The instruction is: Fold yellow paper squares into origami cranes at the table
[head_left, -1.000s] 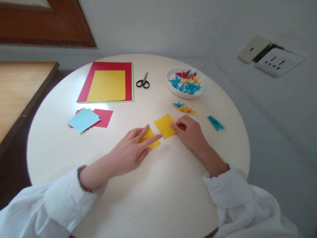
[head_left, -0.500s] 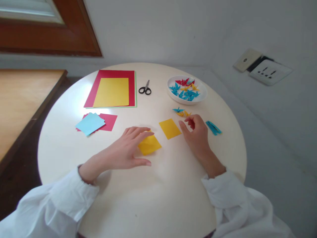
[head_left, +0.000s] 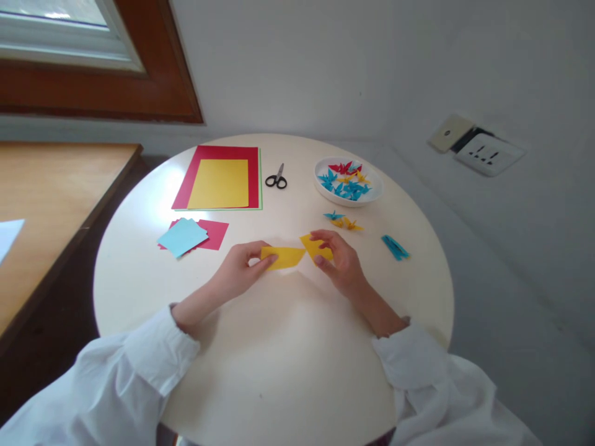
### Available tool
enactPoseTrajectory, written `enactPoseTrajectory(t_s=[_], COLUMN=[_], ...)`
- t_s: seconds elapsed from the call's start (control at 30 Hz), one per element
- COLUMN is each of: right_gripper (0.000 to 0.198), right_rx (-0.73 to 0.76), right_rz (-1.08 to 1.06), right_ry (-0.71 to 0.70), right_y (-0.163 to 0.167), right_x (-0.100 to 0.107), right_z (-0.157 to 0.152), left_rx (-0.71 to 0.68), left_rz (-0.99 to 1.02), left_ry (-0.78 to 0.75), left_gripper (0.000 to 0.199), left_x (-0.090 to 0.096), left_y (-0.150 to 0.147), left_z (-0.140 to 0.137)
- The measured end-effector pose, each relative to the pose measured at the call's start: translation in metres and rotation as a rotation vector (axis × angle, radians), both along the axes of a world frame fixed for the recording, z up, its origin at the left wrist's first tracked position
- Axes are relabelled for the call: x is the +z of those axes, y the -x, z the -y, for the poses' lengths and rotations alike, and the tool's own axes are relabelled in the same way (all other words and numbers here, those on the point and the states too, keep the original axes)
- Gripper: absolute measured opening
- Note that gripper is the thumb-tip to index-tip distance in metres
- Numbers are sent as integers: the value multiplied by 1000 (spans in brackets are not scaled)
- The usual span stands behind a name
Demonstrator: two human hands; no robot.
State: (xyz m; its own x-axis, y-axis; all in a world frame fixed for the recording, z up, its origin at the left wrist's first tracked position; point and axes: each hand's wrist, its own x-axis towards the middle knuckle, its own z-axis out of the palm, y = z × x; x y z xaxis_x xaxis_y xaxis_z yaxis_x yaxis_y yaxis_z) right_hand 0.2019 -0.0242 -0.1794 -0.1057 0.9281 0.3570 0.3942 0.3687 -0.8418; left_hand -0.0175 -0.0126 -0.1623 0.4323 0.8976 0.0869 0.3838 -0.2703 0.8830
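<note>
My left hand (head_left: 239, 267) pinches a yellow square of paper (head_left: 289, 257) between thumb and fingers, lifted and tilted so that it looks narrow. Just right of it, a second yellow paper square (head_left: 309, 244) lies on the table, its right part covered by my right hand (head_left: 344, 265). The fingers of that hand are bent but apart, over the square; whether they touch it is hard to see. Beyond the hand sit a small blue paper crane (head_left: 333, 216) and yellow paper cranes (head_left: 348, 224).
A white dish (head_left: 346, 201) of several paper cranes stands at the back right of the round table (head_left: 279, 359). Folded blue paper strips (head_left: 395, 247) lie at right. Black-handled scissors (head_left: 277, 179), large coloured sheets (head_left: 220, 183) and light blue squares (head_left: 183, 236) lie farther back and left.
My left hand has taken hold of the yellow square and raised it off the table. My right hand has moved left over the other yellow square. The view has shifted slightly.
</note>
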Motion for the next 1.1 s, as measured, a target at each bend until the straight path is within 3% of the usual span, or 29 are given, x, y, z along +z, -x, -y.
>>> enactPoseTrajectory(t_s=[0.13, 0.4, 0.5, 0.63, 0.73, 0.83, 0.93, 1.1], right_gripper=[39, 15, 13, 4, 15, 17, 18, 22], right_rx=[56, 13, -33, -81, -65, -3, 84, 216], right_rz=[-65, -107, -21, 128, 301, 467, 598, 716], right_ry=[117, 157, 74, -154, -282, -381, -438, -397], right_y=[14, 31, 30, 25, 20, 17, 16, 17], right_x=[-3, -2, 0, 0, -1, -1, 0, 5], right_z=[0, 1, 2, 3, 4, 6, 9, 14], left_rx=[120, 119, 95, 70, 12, -51, -153, -249], left_rz=[187, 232, 203, 132, -33, -244, -393, -457], left_ry=[199, 303, 203, -134, -391, -551, -566, -483], left_gripper=[31, 25, 17, 5, 9, 14, 17, 21], left_x=[4, 13, 12, 6, 0, -5, -7, -6], left_y=[-5, -8, -7, -3, 0, 1, 1, 0], left_z=[1, 5, 4, 3, 3, 3, 2, 1])
